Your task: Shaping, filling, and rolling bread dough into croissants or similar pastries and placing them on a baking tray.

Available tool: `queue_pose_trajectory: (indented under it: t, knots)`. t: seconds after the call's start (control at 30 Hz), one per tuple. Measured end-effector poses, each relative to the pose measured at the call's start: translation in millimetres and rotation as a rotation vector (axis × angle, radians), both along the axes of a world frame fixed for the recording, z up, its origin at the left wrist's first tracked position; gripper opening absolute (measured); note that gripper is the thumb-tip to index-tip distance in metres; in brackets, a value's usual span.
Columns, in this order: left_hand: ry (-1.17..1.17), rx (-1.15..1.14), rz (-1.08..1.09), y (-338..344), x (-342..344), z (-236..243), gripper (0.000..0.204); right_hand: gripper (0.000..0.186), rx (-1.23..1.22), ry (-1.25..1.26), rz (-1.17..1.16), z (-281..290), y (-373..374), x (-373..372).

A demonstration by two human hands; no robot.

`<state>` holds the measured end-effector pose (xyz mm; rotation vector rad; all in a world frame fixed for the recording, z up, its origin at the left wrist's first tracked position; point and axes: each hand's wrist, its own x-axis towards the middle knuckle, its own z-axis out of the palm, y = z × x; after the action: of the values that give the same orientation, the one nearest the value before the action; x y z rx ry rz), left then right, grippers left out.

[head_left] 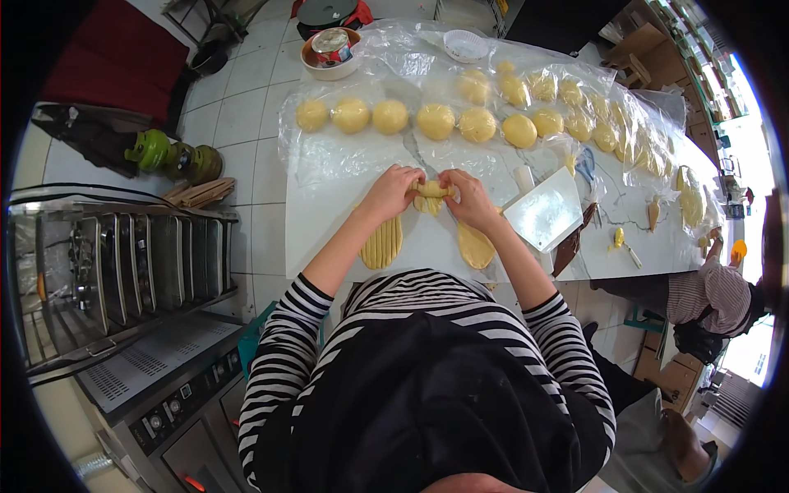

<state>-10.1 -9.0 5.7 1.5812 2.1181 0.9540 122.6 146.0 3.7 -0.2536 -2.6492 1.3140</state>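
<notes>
My left hand (393, 191) and my right hand (467, 197) grip the two ends of a small yellow dough roll (431, 189), whose lower part hangs in strips. Below my left hand lies flattened dough with lengthwise cuts (380, 242). An oval of flat dough (476, 246) lies beneath my right hand. A shiny flat rectangular metal piece (542, 210) sits to the right, beside a dark brown piping bag (567, 251).
Plastic-covered dough balls (436, 122) span the marble table (320, 197); a bowl (325, 70) holding a tin stands at the back left. A tray rack (140, 271) and green gas cylinders (156, 152) stand left. A co-worker (711, 304) is at the table's right end.
</notes>
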Motion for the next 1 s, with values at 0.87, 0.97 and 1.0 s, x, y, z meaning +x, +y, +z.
queue_pose_trajectory:
  t: [0.87,0.97,1.0]
  knots:
    - [-0.086,-0.343,0.281,-16,20,11,0.036,0.029,0.060,-0.114,-0.025,12,-14,27]
    - [-0.108,-0.200,0.307,-13,26,2,0.038,0.028,0.015,-0.085,0.017,13,-16,24]
    - [-0.108,-0.200,0.305,-11,30,3,0.038,0.028,0.000,-0.057,0.049,13,-16,25]
